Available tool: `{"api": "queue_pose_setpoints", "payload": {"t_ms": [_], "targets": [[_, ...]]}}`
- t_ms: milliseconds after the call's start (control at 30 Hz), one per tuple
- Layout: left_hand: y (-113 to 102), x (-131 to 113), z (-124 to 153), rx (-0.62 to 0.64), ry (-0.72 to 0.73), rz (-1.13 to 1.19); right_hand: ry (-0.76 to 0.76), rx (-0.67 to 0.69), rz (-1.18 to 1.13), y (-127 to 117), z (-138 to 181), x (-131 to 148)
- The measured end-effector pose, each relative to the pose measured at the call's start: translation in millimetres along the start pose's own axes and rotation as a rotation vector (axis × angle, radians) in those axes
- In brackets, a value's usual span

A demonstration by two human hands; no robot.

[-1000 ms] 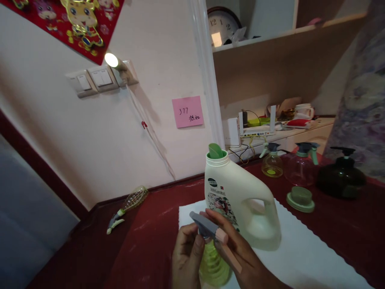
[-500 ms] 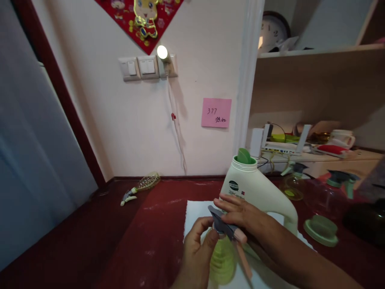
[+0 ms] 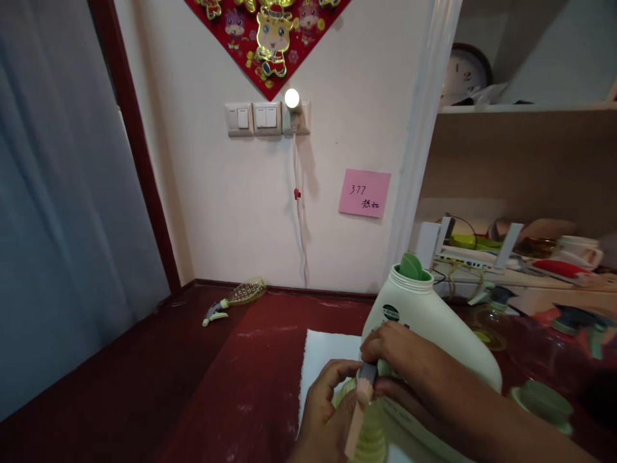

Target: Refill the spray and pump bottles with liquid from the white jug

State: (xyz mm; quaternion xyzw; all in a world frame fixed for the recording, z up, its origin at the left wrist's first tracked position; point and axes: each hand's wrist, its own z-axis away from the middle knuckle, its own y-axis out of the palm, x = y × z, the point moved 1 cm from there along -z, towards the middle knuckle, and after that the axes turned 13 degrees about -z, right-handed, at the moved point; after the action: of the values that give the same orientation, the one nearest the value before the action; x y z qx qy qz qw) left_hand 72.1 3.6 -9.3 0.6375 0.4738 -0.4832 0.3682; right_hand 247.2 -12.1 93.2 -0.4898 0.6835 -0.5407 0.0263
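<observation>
My left hand (image 3: 325, 408) is wrapped around the neck of a ribbed, yellow-green clear spray bottle (image 3: 373, 440). On top sits a grey trigger sprayer (image 3: 369, 373) with a peach nozzle and trigger that point toward me. My right hand (image 3: 409, 360) is closed around the sprayer from behind and the right; its fingertips are partly hidden. Just behind the hands stands a large pale-green detergent jug (image 3: 443, 321), its open neck holding a green scoop-like piece (image 3: 411, 265). White paper (image 3: 328, 347) lies beneath the bottle and jug.
A clear spray bottle (image 3: 245, 292) lies on its side at the table's back left. To the right stand another spray bottle (image 3: 491, 315), a grey-topped sprayer (image 3: 573, 321) and a green cap (image 3: 542, 405). A white router (image 3: 472, 257) sits on the shelf behind.
The sprayer has turned so its nozzle faces me instead of pointing right. My right fingers, outstretched before, have curled around it. The camera view has shifted left.
</observation>
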Motion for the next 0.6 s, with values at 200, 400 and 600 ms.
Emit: {"api": "queue_pose_setpoints", "payload": {"t_ms": [200,400,600], "targets": [[-0.4,-9.6,-1.8,0.041,0.058,-0.075,0.039,-0.043,0.168,14.6,-5.5,1.1],[2.7,-14.2,-5.3,0.072,0.101,-0.019,0.293,-0.062,-0.074,10.8,-3.9,8.8],[7.1,-2.9,-2.1,0.042,0.031,0.13,0.365,0.058,-0.242,6.0,-6.1,12.8]]}}
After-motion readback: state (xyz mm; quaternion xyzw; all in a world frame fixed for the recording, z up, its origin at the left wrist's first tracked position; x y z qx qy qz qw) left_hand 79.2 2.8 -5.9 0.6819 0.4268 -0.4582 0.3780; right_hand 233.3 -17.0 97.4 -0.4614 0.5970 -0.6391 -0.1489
